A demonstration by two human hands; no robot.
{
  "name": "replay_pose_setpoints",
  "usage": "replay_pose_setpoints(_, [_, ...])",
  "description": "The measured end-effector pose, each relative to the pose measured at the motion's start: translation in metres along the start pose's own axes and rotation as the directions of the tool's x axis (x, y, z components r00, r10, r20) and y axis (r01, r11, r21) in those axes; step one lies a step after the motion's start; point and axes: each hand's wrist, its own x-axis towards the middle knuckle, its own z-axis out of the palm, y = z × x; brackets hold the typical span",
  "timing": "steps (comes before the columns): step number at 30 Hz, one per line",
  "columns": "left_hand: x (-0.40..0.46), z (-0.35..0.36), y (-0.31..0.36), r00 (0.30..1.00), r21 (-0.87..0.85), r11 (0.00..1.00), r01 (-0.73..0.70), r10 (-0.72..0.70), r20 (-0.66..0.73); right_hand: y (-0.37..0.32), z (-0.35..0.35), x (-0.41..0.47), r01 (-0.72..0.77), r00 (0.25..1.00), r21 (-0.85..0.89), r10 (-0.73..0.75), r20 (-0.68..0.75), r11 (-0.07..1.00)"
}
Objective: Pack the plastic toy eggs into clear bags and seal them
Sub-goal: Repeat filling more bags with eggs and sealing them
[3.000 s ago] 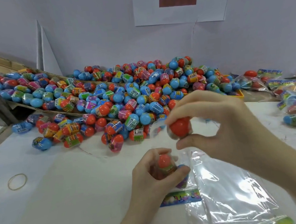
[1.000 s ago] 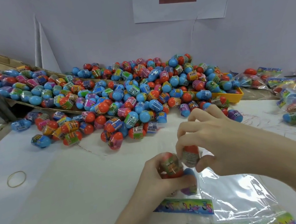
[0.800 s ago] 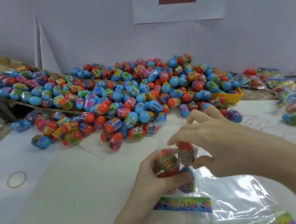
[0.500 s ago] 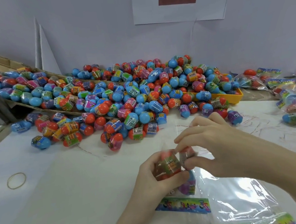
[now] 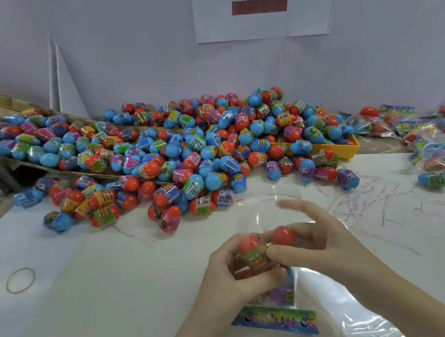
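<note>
Hands [image 5: 274, 266] gripping eggs [image 5: 254, 255], label unreadable

A packing workshop: heaped toy eggs [image 5: 187, 150], filled bags [image 5: 413, 133], white table [image 5: 93, 303].

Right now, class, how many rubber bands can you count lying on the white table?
1. The rubber band lies flat on the table at far left, apart from the egg pile. Others may be hidden under it.

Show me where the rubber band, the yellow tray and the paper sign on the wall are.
rubber band [image 5: 7, 284]: head view, on the left arc of the loop.
yellow tray [image 5: 348, 148]: head view, on its front right rim.
paper sign [image 5: 212, 20]: head view, on the blank white area at its left.
</note>
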Motion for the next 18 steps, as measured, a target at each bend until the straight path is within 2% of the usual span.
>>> replay_pose_setpoints(5, [-0.002,-0.001,0.002,0.999,0.041,0.998,0.052,-0.052,0.016,0.004,-0.002,0.001,-0.007,1.0,0.097,0.008,-0.011,0.995])
replay_pose_setpoints(11, [0.004,-0.009,0.01,0.991,0.014,0.998,-0.063,0.065,-0.118,0.002,-0.009,0.005,-0.022,0.996,0.149,0.009,0.088,0.989])
replay_pose_setpoints(14, [0.007,-0.013,0.008,0.985,-0.007,0.998,-0.062,0.06,-0.161,0.004,-0.015,0.005,-0.019,0.994,0.175,0.0,0.11,0.984])
replay_pose_setpoints(18, [0.008,-0.013,0.004,0.986,-0.056,0.998,-0.024,0.014,-0.166,0.008,-0.018,0.004,0.002,0.998,0.168,-0.012,0.055,0.986])
